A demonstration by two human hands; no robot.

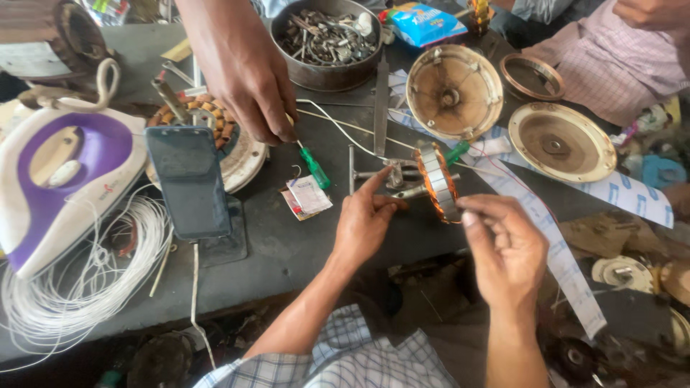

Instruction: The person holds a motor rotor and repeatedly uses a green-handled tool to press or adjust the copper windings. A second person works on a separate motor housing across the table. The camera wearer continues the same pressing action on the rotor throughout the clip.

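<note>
Copper windings on the stator [437,181] look already in place around most of its ring, so, judging by that, the winding itself seems largely done and what is left is the fine work at the wire ends. Your left hand [365,219] sits just left of the stator, forefinger stretched out and touching the metal shaft [402,192] that sticks from it, the other fingers loosely curled and holding nothing. Your right hand [503,248], just below and right of the stator, is pinched narrow, thumb against fingertips at the lower edge of the ring (whether a thin wire lies in that pinch is too fine to tell). Both fan covers [454,91] lie open-side up behind the stator, so reassembly has not begun. Left of the stator a green-handled screwdriver [314,167] lies on the bench, and beyond it another person's hand [251,86] presses down near a second wound stator [208,118] behind a propped phone [189,181]. A bowl of metal scrap [327,39] stands farther back.
</note>
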